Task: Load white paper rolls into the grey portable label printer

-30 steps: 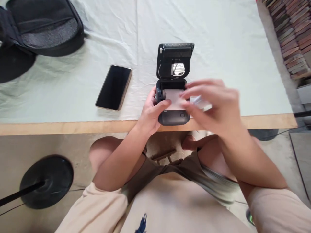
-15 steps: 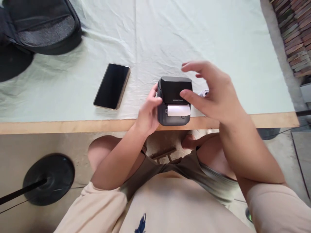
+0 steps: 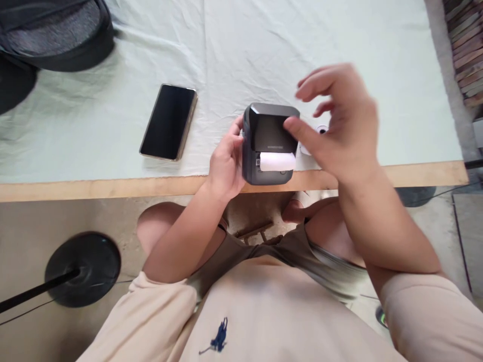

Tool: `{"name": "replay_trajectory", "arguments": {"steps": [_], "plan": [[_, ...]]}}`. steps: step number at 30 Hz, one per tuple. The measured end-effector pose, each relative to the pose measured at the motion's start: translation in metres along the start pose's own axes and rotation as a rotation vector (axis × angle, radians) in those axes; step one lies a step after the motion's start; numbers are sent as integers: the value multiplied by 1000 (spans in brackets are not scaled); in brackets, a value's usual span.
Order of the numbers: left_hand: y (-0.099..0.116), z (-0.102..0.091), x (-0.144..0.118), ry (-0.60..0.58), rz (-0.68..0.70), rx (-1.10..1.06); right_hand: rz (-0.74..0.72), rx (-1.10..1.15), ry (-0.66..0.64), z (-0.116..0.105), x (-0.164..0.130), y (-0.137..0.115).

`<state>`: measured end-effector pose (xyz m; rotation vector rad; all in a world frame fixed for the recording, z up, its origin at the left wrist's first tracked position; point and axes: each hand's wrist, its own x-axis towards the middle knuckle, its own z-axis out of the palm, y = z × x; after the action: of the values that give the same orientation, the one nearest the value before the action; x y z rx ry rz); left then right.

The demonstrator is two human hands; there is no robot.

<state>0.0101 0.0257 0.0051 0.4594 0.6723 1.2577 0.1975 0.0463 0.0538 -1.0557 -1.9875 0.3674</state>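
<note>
We see the fingers (image 3: 237, 131) of the left hand (image 3: 225, 163) curled against the left side of a small dark printer (image 3: 268, 143), holding it steady, with the thumb and fingertips pressed to its casing. The right hand (image 3: 339, 125) hangs over the printer's right side with its fingers (image 3: 315, 83) loosely spread and partly curled, gripping nothing; its thumb lies across the top right corner of the closed lid, though motion blur keeps us from telling whether it truly presses on it. The printer sits at the near edge of the bench (image 3: 113, 188), lid shut, and a short strip of white paper (image 3: 277, 161) sticks out of the slot on its front face. Just behind the right hand a small white object (image 3: 320, 129) lies on the cloth, mostly hidden, so we cannot say what it is. A pale cloth (image 3: 264, 45) covers the bench, wrinkled, leaving the wooden front edge bare. To the left of the printer, well apart from it, a phone (image 3: 168, 122) lies flat with its dark screen up. At the far left corner rests a black bag (image 3: 53, 32). Below the bench, on the floor to our left, stands a round black stand base (image 3: 83, 269)
</note>
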Motion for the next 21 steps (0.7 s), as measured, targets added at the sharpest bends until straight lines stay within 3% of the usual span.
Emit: {"name": "replay_trajectory", "arguments": {"steps": [2, 8, 15, 18, 21], "plan": [[-1, 0, 0, -1, 20, -1, 35, -11, 66, -5, 1, 0], [2, 1, -2, 15, -4, 29, 7, -10, -277, -15, 1, 5], [3, 2, -5, 26, -38, -19, -13, -88, -369, -21, -1, -6], [4, 5, -4, 40, -54, -57, 33, -148, -246, -18, -1, -19], [6, 6, -5, 62, -51, -86, 136, -221, 113, -14, -1, -33]]}}
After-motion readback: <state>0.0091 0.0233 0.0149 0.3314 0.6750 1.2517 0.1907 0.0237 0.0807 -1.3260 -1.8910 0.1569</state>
